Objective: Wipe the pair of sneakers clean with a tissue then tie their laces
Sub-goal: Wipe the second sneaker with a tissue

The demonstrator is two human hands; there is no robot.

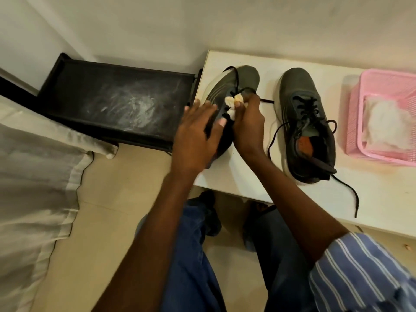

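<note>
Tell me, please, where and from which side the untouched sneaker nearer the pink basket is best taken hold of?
Probably at the heel collar of the right sneaker, coming from the near table edge. It stands upright, heel toward the person, mouth open, so fingers can hook inside. Mind the loose laces trailing there.

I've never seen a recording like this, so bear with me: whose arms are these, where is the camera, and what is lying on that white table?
No machine here: a person wears a camera on the head, looking down at their own arms. The left hand rests on the side of one grey sneaker, steadying it. The right hand pinches a crumpled tissue against that shoe's laces area, wiping. The second sneaker stands alongside, laces loose. Both sit on a white table, with a pink basket holding a white packet at the right.
</note>
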